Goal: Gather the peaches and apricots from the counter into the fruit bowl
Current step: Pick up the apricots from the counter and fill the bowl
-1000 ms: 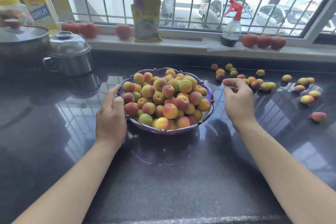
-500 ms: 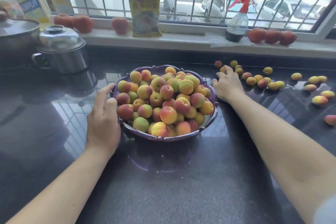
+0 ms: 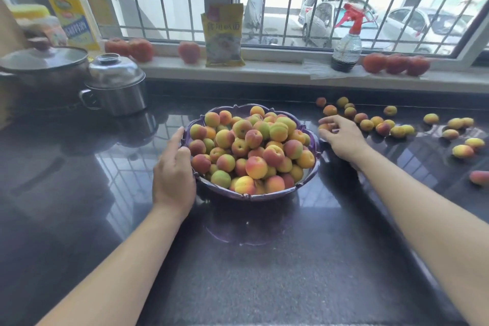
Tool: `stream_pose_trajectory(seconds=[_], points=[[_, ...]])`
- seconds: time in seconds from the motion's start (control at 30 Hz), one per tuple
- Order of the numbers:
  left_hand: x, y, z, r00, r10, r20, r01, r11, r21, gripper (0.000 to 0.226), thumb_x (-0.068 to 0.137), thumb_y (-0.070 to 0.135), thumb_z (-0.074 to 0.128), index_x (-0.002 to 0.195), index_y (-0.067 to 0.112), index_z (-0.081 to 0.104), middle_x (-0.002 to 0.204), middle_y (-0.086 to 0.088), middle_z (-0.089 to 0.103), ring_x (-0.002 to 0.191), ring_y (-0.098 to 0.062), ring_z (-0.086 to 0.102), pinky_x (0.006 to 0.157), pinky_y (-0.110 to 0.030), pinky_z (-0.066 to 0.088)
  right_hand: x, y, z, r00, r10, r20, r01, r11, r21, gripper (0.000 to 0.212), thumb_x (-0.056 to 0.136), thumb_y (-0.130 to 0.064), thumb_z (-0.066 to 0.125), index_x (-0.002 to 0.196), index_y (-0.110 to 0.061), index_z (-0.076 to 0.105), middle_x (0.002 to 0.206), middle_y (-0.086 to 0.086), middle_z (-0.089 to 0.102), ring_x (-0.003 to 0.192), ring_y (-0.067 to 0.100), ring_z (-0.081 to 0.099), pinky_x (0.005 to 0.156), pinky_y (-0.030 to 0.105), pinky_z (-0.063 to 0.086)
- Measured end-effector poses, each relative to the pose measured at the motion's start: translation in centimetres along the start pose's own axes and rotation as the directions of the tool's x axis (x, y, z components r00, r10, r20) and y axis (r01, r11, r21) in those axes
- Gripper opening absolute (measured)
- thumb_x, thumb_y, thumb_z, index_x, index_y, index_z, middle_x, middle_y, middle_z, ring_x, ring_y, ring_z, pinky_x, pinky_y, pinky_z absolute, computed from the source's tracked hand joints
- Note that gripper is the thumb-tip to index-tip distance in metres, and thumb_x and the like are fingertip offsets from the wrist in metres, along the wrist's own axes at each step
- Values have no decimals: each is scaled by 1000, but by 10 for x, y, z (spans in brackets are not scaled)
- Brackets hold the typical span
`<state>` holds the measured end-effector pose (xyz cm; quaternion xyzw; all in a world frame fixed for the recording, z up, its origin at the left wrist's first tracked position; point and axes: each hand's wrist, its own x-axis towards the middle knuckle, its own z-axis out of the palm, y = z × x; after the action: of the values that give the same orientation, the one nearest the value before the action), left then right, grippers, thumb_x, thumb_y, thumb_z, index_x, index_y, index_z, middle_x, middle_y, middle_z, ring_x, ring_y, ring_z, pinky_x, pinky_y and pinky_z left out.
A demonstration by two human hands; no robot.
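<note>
A purple scalloped fruit bowl (image 3: 248,196) stands mid-counter, heaped with yellow-red apricots and peaches (image 3: 254,148). My left hand (image 3: 173,174) rests against the bowl's left rim, fingers curved around it. My right hand (image 3: 341,137) is just right of the bowl, its fingers closed around a small apricot (image 3: 324,127) on the counter. Several loose apricots (image 3: 381,124) lie scattered on the dark counter to the right, out to a reddish one (image 3: 480,177) at the frame edge.
A steel lidded pot (image 3: 116,87) and a larger pot (image 3: 45,71) stand at the back left. On the window sill are large red peaches (image 3: 395,63), a yellow packet (image 3: 223,34), a spray bottle (image 3: 346,45) and an oil bottle (image 3: 70,5).
My right hand moved from beside the bowl back toward the scattered fruit and closed its fingers on an apricot. The left hand stayed on the bowl's rim.
</note>
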<state>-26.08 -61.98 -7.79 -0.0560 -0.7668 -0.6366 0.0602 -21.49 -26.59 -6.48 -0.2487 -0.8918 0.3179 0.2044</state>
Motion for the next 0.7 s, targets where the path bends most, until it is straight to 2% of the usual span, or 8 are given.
stream_pose_trajectory(seconds=[0.07, 0.2, 0.3, 0.37, 0.47, 0.53, 0.6, 0.7], points=[[-1, 2, -1, 999, 12, 30, -13, 1000, 27, 74, 91, 38, 31, 161, 26, 50, 165, 7, 50, 146, -6, 43, 116, -23, 31, -22, -12, -12, 1000, -23, -16, 24, 996, 87, 26, 95, -18, 67, 121, -16, 67, 114, 5, 66, 106, 23, 62, 82, 27, 43], [-11, 10, -4, 996, 11, 85, -13, 1000, 24, 78, 92, 38, 26, 168, 26, 35, 171, 6, 41, 147, -3, 37, 114, -20, 26, -70, -56, -40, 986, -132, -101, 153, 961, 229, 26, 93, -21, 71, 119, -17, 67, 108, 0, 68, 102, 15, 64, 83, 23, 49], [-23, 16, -8, 993, -21, 113, 18, 1000, 24, 80, 93, 41, 25, 171, 28, 25, 173, 6, 36, 153, -9, 36, 122, -26, 26, -105, -88, -56, 960, -252, -121, 275, 932, 237, 28, 93, -26, 72, 119, -19, 67, 104, -8, 69, 98, 3, 64, 80, 13, 49], [-33, 15, -10, 990, -72, 124, 79, 996, -52, 76, 97, 42, 30, 171, 35, 21, 173, 9, 35, 155, -10, 36, 130, -38, 29, -122, -103, -59, 946, -308, -104, 324, 917, 234, 27, 91, -25, 74, 117, -22, 67, 102, -12, 69, 94, -1, 65, 79, 9, 50], [-56, 12, -11, 989, -77, 123, 98, 981, -167, 77, 95, 43, 39, 170, 45, 19, 173, 14, 30, 158, -13, 34, 130, -51, 32, -138, -116, -53, 924, -373, -84, 382, 895, 231, 28, 87, -17, 78, 110, -27, 67, 104, -7, 71, 93, 4, 69, 86, 21, 56], [-79, 18, -8, 992, -75, 97, 93, 978, -187, 72, 103, 37, 43, 169, 47, 17, 167, 18, 25, 156, -11, 33, 130, -51, 32, -145, -120, -44, 891, -448, -77, 454, 873, 180, 30, 83, -15, 80, 108, -27, 68, 106, -4, 69, 93, 7, 69, 87, 27, 57], [-101, 23, -6, 994, -82, 74, 94, 981, -171, 65, 111, 29, 49, 167, 46, 21, 158, 17, 25, 149, -13, 39, 126, -50, 38, -151, -124, -35, 839, -543, -38, 544, 833, 98, 30, 82, -16, 81, 109, -22, 70, 104, -7, 68, 93, 8, 65, 85, 26, 55], [-123, 27, -8, 992, -94, 81, 106, 983, -153, 63, 109, 25, 58, 160, 45, 28, 150, 16, 28, 131, -8, 50, 116, -45, 50, -154, -122, -21, 757, -653, 33, 653, 756, -44, 30, 82, -21, 82, 110, -18, 71, 104, -14, 64, 101, 12, 54, 86, 31, 50]])
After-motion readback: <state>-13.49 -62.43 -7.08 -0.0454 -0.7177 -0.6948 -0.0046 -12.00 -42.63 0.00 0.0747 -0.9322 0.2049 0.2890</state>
